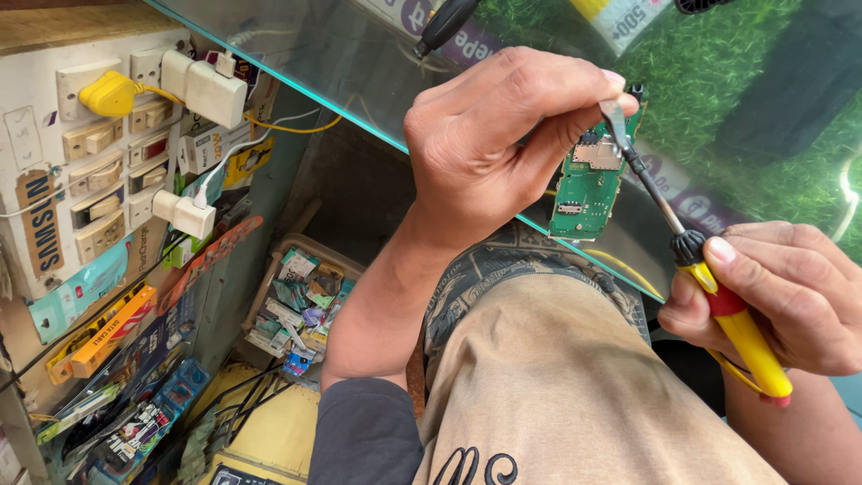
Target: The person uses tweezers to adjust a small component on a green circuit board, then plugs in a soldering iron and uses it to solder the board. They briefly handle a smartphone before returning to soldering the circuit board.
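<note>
My left hand [498, 144] pinches a small green circuit board [588, 184] at the edge of a glass counter top [359, 63], fingers curled over its upper end. My right hand [781, 296] grips the yellow and red handle of a soldering iron [727, 310]. Its thin dark shaft slants up and left, and the tip rests on the board near a metal shield by my left fingertips. My knee in beige trousers [557, 386] lies under both hands.
A switchboard [99, 153] with a yellow plug [108, 92] and white chargers hangs at the left. Below it sit packaged phone accessories and a tray of small parts [301, 301]. Green artificial turf [718, 63] shows under the glass.
</note>
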### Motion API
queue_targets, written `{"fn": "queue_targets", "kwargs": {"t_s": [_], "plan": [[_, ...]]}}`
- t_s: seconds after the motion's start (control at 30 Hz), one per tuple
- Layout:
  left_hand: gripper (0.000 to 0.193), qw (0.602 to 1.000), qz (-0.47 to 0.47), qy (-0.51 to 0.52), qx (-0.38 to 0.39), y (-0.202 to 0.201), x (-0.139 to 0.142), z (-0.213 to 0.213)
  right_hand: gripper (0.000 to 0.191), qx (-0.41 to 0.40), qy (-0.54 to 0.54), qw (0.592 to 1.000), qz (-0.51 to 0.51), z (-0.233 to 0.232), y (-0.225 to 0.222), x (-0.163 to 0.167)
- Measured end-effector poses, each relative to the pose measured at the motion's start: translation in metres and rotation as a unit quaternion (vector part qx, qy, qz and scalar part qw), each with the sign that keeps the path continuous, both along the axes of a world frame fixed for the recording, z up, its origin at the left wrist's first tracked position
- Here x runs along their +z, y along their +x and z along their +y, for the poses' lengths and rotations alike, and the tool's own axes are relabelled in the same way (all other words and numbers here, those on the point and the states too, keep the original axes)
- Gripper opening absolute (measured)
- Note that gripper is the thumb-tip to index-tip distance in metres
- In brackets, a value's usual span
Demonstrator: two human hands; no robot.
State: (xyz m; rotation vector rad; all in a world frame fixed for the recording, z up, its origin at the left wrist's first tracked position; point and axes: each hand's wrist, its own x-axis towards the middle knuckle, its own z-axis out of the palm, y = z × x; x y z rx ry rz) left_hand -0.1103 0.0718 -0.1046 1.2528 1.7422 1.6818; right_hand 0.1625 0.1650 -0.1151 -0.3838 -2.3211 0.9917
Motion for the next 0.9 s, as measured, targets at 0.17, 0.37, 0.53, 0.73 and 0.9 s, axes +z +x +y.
{"fn": "queue_targets", "kwargs": {"t_s": [0.17,0.37,0.53,0.73,0.9], "plan": [[0.021,1.0,0.001,0.005,0.001,-0.0002,-0.0007,0.0008,0.028,0.002,0.0,1.0,0.007,0.0005,0.0006,0.0],[0.021,1.0,0.001,0.002,-0.001,0.0004,0.0003,-0.0002,0.028,-0.006,0.0,1.0,-0.002,-0.0015,0.0001,0.002],[0.021,1.0,0.001,-0.003,-0.002,-0.0002,0.0012,-0.0006,0.027,-0.004,-0.001,1.0,-0.004,-0.0009,-0.0021,0.0014],[0.021,1.0,0.001,0.002,0.0,0.0,0.001,0.0003,0.027,-0.004,-0.019,1.0,0.011,-0.0007,-0.0026,0.0024],[0.021,1.0,0.009,0.005,-0.001,-0.0009,0.0,0.0005,0.029,-0.008,-0.015,1.0,0.0,-0.0012,-0.0018,0.0043]]}}
